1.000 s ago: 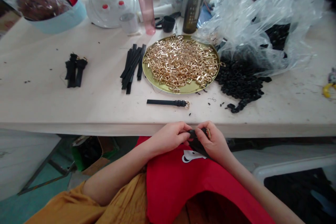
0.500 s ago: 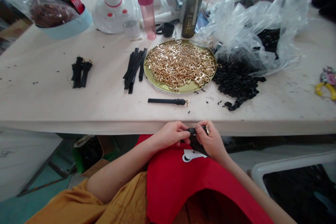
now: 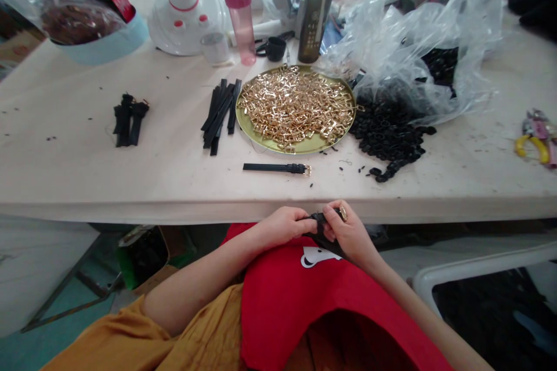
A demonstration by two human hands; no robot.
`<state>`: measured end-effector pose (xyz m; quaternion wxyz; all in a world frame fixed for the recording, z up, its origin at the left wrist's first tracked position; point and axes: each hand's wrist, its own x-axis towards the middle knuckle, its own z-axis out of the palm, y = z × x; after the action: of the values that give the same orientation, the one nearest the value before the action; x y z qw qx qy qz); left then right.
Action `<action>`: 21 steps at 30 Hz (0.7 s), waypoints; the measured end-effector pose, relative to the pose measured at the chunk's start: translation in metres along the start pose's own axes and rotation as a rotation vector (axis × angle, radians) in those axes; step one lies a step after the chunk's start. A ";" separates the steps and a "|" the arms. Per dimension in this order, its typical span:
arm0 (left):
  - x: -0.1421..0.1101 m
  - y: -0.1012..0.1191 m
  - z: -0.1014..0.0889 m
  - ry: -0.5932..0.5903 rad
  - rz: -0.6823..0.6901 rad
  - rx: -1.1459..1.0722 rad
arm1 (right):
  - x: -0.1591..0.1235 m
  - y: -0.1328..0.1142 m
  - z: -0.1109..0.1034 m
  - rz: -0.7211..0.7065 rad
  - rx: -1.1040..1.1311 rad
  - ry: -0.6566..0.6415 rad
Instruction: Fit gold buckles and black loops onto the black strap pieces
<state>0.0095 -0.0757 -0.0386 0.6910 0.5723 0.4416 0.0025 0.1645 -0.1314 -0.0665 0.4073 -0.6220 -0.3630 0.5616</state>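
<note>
At the bottom centre of the frame you wear a bright red apron-like garment point(image 3: 278, 307) with a white, dark-marked print point(image 3: 319, 256) near its upper edge and a curved edge below, over a creased mustard-yellow top point(image 3: 213, 324) whose loose sleeve point(image 3: 117, 339) fills the lower left.

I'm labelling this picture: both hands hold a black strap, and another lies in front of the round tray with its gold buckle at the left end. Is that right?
Not the left end: in the head view, the lying strap has its gold buckle at the right end. The left hand and right hand do hold a black strap.
</note>
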 end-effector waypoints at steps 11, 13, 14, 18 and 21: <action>0.004 -0.004 -0.002 -0.177 -0.078 -0.405 | 0.005 -0.006 -0.004 -0.001 -0.102 -0.009; 0.009 -0.007 -0.001 -0.104 -0.079 -0.316 | 0.008 -0.004 -0.002 0.016 -0.121 -0.010; 0.011 -0.009 -0.001 -0.070 -0.074 -0.260 | 0.008 -0.004 -0.002 0.026 -0.130 -0.039; 0.015 -0.014 -0.004 0.016 -0.012 -0.035 | 0.010 -0.002 -0.010 -0.023 -0.230 -0.158; 0.014 -0.017 -0.004 0.005 0.016 0.054 | 0.009 0.000 -0.017 -0.136 -0.378 -0.232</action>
<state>0.0070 -0.0714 -0.0603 0.6743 0.5941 0.4386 -0.0022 0.1825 -0.1249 -0.0698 0.2759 -0.5925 -0.5475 0.5225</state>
